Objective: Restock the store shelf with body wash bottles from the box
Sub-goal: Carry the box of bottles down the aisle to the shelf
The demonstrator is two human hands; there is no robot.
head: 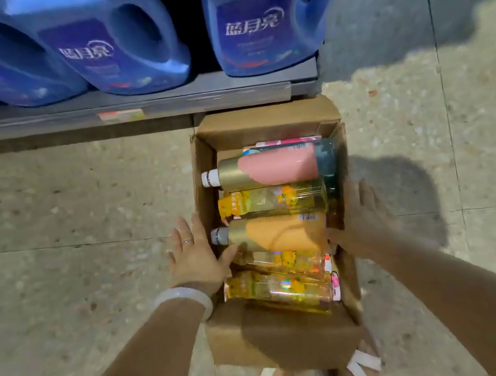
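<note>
The orange body wash bottle (275,235) lies on its side in the cardboard box (283,335) on the floor, among a pink bottle (272,167) and clear yellow ones. I have my left hand (194,256) and right hand (361,222) flat and spread against the box's sides, thumbs dipping in toward the orange bottle, gripping nothing. I judge this the reaching step; next I must close on one bottle and lift it toward the shelf (129,104), where blue detergent jugs (258,17) stand
</note>
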